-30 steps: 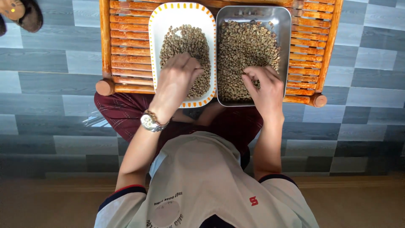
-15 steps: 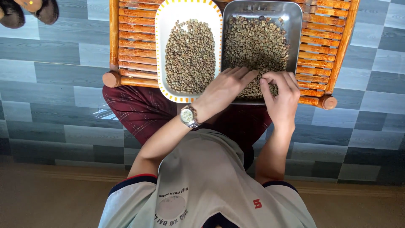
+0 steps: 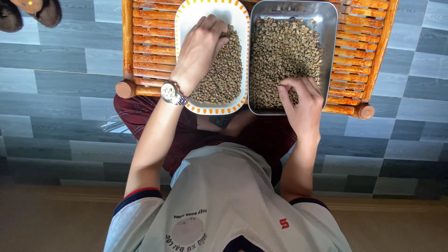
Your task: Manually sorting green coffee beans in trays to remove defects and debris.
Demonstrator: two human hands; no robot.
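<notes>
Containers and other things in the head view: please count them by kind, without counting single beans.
White dish with beans: 1
Metal tray with beans: 1
Wooden slatted tray: 1
Wristwatch: 1
Hands: 2, left hand, right hand
Total: 6

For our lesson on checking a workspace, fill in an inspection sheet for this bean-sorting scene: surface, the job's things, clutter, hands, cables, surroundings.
Surface: slatted wooden tray table, resting over the seated person's lap.
Job's things: white oval dish with orange-dashed rim and metal tray, side by side, both holding pale green coffee beans.
Clutter: nothing seen on the table besides the two containers.
Hands: left hand, wristwatch on the wrist, lies on the dish's beans; grip hidden. Right hand has fingertips pinched among beans at the tray's near edge.
Cables: nothing seen.
Surroundings: grey tiled floor; dark sandals top left.
</notes>
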